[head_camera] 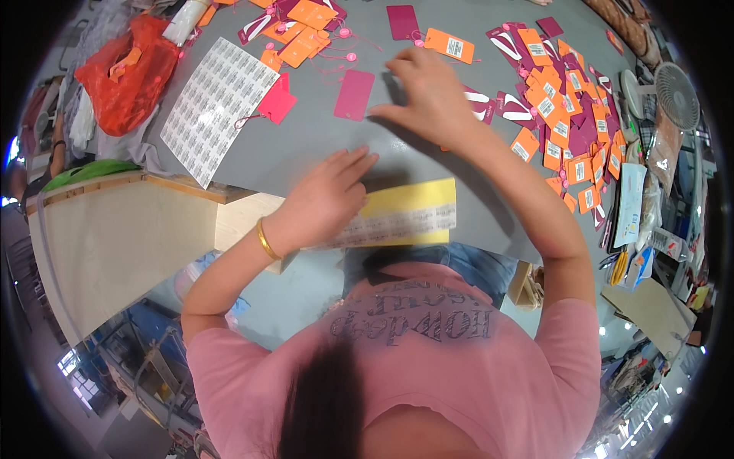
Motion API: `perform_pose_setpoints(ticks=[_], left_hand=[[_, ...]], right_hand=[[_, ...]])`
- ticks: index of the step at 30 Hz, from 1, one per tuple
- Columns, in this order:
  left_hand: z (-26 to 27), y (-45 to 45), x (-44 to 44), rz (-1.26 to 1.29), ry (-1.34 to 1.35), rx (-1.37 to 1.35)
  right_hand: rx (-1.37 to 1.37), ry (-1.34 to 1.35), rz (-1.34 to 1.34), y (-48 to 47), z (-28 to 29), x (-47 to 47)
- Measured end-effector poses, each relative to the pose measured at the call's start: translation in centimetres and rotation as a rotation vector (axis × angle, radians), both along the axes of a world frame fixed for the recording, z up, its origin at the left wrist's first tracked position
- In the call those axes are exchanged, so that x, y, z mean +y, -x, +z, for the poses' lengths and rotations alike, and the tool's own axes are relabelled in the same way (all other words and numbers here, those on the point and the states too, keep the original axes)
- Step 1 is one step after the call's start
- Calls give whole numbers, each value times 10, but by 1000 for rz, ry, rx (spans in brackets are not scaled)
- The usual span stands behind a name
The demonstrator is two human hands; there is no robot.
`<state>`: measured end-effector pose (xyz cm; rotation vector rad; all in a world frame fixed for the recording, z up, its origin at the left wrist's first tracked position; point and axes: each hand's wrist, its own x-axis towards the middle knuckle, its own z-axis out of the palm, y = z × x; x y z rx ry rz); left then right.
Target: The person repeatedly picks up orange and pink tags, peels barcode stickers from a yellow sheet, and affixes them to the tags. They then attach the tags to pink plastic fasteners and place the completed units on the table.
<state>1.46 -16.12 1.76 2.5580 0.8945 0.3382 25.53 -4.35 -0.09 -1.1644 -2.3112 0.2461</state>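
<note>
My left hand (pixel 330 201) rests with spread fingers at the left part of a yellow backing sheet (pixel 410 195), which bears rows of printed stickers along the table's near edge. My right hand (pixel 430 94) hovers with curved fingers, thumb apart, just right of a purple hang tag (pixel 354 95) lying flat. No object shows between its fingers. Above it lie another purple tag (pixel 403 23) and an orange hang tag (pixel 450 46) with a barcode sticker. A white sheet of barcode stickers (pixel 221 109) lies at the left, its right edge beside a pinkish-red tag (pixel 278 103).
A heap of orange and purple tags (pixel 559 115) covers the table's right side; more orange tags (pixel 307 43) with pink strings lie at the far edge. A red plastic bag (pixel 129 80) is at the far left. A small white fan (pixel 676 94) and pens stand right.
</note>
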Motion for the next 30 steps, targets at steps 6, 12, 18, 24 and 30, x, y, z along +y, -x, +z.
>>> perform_pose_setpoints(ticks=[6, 12, 18, 24, 30], left_hand=[[20, 8, -27, -17, 102, 30], [36, 11, -33, -3, 168, 42], [36, -9, -22, -71, 254, 104], [32, -26, -19, -65, 262, 78], [28, -47, -9, -93, 323, 7]], right_hand=[[4, 183, -93, 51, -25, 2], [619, 681, -161, 9, 5, -27], [1225, 780, -267, -166, 51, -172], [1090, 880, -1022, -376, 11, -410], [-739, 807, -1263, -410, -30, -459]])
